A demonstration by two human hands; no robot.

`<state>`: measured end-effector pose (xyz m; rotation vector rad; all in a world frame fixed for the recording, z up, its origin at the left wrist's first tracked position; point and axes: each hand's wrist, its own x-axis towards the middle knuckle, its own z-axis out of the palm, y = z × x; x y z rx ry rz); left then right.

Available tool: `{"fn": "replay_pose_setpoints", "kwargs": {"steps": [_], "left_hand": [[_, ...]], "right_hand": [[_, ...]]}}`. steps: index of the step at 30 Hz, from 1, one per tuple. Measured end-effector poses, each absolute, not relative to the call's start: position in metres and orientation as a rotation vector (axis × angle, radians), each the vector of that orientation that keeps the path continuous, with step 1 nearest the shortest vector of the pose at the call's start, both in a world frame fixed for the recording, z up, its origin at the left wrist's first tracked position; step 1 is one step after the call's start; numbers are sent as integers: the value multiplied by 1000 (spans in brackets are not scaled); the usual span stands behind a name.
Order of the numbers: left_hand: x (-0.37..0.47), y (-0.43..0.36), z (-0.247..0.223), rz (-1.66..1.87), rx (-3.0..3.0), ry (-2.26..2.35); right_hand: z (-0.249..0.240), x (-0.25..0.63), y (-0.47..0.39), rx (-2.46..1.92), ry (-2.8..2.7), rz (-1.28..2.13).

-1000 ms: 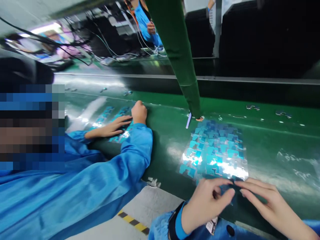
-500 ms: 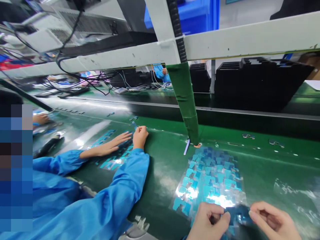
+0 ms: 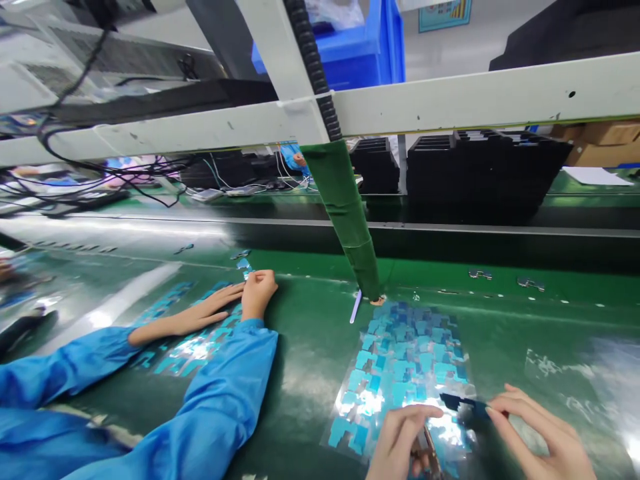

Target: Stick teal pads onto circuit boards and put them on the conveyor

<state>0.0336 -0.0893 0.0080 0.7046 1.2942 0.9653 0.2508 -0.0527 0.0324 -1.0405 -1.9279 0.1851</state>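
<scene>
A clear sheet covered with several small blue stickers point(image 3: 405, 360) lies on the green bench in front of me. My right hand point(image 3: 540, 433) pinches a small dark blue piece point(image 3: 463, 403) by its right end, just above the sheet's near edge. My left hand point(image 3: 400, 440) is curled beside it, its forefinger reaching toward the piece's left end. A thin metal tool point(image 3: 425, 448) sits between that hand's fingers.
A co-worker in blue sleeves point(image 3: 220, 407) rests both hands point(image 3: 240, 300) on a second sticker sheet point(image 3: 190, 347) to the left. A green-wrapped post point(image 3: 350, 227) stands behind my sheet. Black trays point(image 3: 480, 167) are stacked beyond the belt. Small loose parts point(image 3: 480, 273) lie on the far bench.
My view has tilted up and shifted, so the frame and shelf show. My hands lifted the dark piece off the sheet's near edge; now the right hand pinches it and the left has drawn back a little.
</scene>
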Motion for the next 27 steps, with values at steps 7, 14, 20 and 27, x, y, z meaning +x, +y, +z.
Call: {"fn": "replay_pose_setpoints", "kwargs": {"steps": [7,14,20,27], "left_hand": [[33,-74,10,974,756,1204],[35,-68,22,1048,843,1339],[45,-69,57,1065,714,1216],[47,-70,70,1058,650,1085]], "right_hand": [[28,272,-52,-1052,-1895,-2],[39,270,-54,-1048,-1859,6],[61,265,-64,-1209,-1401,589],[67,252,-55,-1266,-1025,1335]]}}
